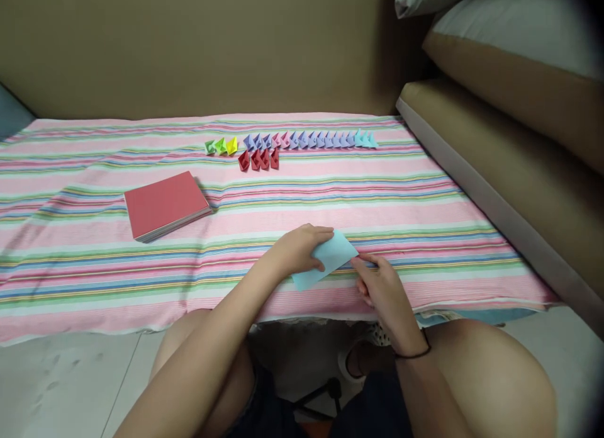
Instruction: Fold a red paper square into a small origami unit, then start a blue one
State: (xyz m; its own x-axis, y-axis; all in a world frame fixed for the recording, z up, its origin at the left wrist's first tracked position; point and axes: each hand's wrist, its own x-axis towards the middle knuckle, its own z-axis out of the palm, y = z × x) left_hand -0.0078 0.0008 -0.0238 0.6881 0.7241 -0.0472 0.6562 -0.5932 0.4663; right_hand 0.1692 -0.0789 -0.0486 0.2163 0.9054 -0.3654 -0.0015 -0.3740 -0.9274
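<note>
Partly hidden under your left hand (302, 246), fingers unclenched, a flat light-blue paper sheet (337, 252) lies on the pink striped cloth (406, 214); your right hand (384, 290) pinches the sheet's right corner.

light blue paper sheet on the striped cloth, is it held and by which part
The light blue paper sheet: the right hand seems to pinch its right corner; the left hand lies spread over its left part.

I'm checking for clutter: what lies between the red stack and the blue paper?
In the head view, striped cloth, then the left arm and left hand, lie between the red stack and blue paper.
</note>
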